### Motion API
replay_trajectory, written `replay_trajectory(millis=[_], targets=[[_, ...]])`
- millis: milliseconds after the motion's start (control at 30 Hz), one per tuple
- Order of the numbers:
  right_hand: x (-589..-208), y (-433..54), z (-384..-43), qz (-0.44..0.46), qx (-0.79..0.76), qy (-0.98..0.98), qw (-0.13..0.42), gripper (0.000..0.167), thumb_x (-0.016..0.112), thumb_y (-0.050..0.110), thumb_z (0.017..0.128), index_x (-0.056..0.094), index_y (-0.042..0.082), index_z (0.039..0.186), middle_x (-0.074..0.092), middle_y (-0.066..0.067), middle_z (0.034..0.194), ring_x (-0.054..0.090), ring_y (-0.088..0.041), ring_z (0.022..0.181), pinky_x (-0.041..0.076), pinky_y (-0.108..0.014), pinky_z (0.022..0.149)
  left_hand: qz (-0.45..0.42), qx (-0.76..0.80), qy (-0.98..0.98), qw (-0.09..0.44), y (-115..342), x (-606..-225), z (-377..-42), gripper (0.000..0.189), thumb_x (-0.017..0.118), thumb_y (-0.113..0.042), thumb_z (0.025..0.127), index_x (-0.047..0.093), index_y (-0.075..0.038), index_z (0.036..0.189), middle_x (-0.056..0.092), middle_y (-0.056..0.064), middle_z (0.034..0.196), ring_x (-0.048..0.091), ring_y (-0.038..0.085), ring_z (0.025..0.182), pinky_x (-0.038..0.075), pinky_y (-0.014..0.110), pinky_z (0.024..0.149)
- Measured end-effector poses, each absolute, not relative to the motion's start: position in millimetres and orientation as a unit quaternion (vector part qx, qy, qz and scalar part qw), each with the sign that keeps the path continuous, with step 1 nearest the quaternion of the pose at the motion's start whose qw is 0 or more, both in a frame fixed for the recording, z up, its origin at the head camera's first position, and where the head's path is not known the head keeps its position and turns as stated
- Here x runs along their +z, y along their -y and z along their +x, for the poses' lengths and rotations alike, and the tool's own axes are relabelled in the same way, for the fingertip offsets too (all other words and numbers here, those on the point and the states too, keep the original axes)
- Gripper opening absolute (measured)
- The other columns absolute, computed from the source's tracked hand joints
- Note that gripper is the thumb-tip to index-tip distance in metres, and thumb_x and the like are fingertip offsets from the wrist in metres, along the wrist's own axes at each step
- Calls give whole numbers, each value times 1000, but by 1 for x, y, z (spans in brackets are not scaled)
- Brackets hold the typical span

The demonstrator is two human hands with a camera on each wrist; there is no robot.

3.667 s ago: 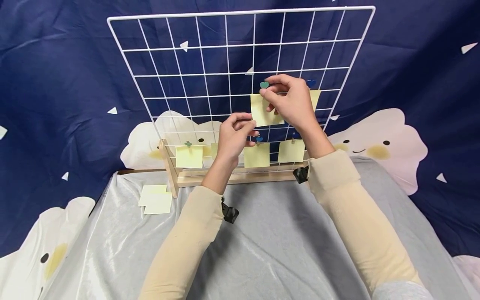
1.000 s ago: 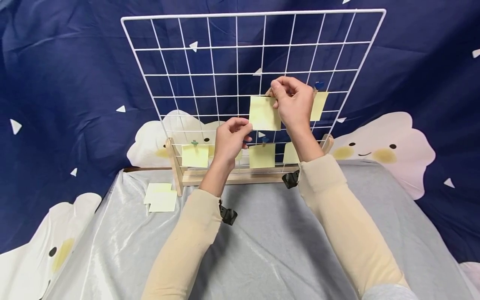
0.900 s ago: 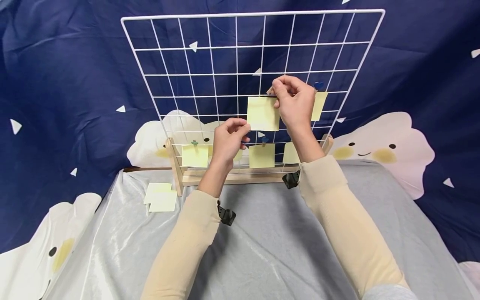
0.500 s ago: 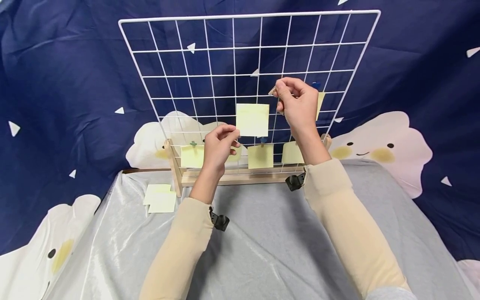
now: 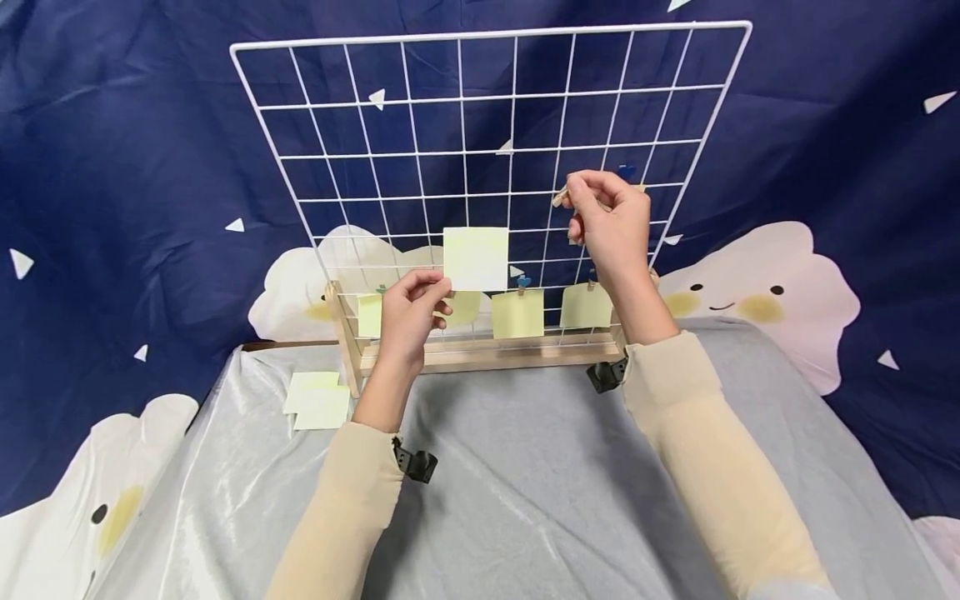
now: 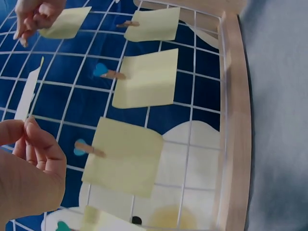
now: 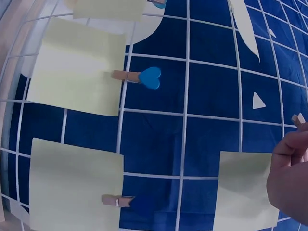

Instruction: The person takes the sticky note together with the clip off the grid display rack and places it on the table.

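I see the left hand (image 5: 407,323) pinching a yellow note (image 5: 476,259), now drawn leftward and down, clear of the right hand (image 5: 615,223), which pinches a wooden clip (image 5: 559,197).

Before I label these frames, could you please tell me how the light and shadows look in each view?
Head view: the paper in the left hand looks almost washed out, and soft shadows fall across the grey cloth; left wrist view: dimmer, colours muted; right wrist view: overall bluish cast, the lower-left clipped note looking greyish.

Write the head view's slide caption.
Left hand pinches a yellow sticky note, right hand a wooden clothespin, at a wire grid.
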State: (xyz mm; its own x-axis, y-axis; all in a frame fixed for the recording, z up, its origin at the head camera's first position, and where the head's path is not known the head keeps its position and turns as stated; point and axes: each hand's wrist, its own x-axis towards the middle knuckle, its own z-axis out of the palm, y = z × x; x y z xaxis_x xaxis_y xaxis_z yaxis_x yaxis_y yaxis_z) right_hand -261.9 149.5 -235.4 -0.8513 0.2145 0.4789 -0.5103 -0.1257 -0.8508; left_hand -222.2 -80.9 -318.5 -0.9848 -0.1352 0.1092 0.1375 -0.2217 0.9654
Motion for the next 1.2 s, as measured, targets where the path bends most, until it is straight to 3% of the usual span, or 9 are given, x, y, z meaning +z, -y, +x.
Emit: replay_trajectory(millis=[233,467,1200], targets=[[-246,-155,-258,118,731,629,237,11,70,9,96,73,-2,100,64,-6,74,51,-8,44,44,-16,45,10,-786,610,99,94,-325,-216,8,67,-5,96,66,-3,103,65,3,82,58,11,62,47,18,50],[-255,-163,-254,112,730,631,236,7,71,8,96,75,4,99,65,-6,76,51,-8,43,43,-16,44,19,-794,598,106,104,-330,-211,8,67,-5,96,65,-3,103,64,4,81,57,11,62,46,17,51],[-286,-199,-233,80,709,658,239,27,70,14,97,69,-8,112,69,-3,78,52,-8,45,44,-17,45,50,-788,603,118,137,-348,-194,10,67,-6,97,64,-2,106,65,1,77,56,12,63,44,18,51]])
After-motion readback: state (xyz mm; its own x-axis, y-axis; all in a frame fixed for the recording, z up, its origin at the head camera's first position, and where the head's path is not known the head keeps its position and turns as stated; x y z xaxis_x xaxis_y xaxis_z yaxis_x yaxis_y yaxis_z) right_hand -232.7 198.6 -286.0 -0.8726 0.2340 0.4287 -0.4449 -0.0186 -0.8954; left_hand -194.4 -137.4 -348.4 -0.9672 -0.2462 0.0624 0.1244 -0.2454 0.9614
